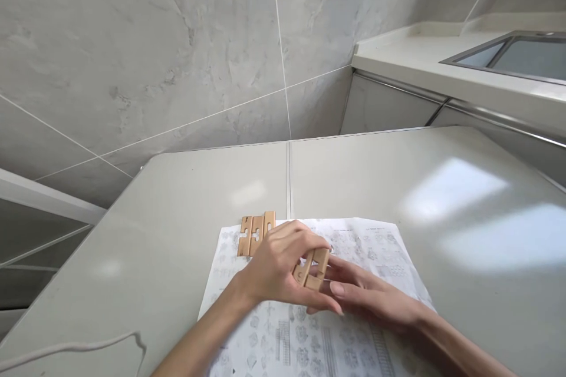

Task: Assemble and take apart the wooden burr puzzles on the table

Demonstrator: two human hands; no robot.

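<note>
My left hand (283,262) is closed around light wooden puzzle pieces (317,271) with square notches, fingers over the top and thumb along the lower edge. From the right, my right hand (365,291) meets the same pieces, its fingers curled behind and beneath them and its thumb near their right edge. The left hand partly hides the held pieces, so how they join cannot be made out. Just beyond my left wrist, several more notched wooden pieces (256,232) lie side by side. Under both hands is a printed instruction sheet (305,330) covered in small diagrams.
The sheet rests on a glossy pale table (177,235) with a seam down its middle. A white cord (84,346) lies at the lower left. Grey tiled wall (198,41) stands behind. A counter (398,59) with a sink (522,59) is at the upper right.
</note>
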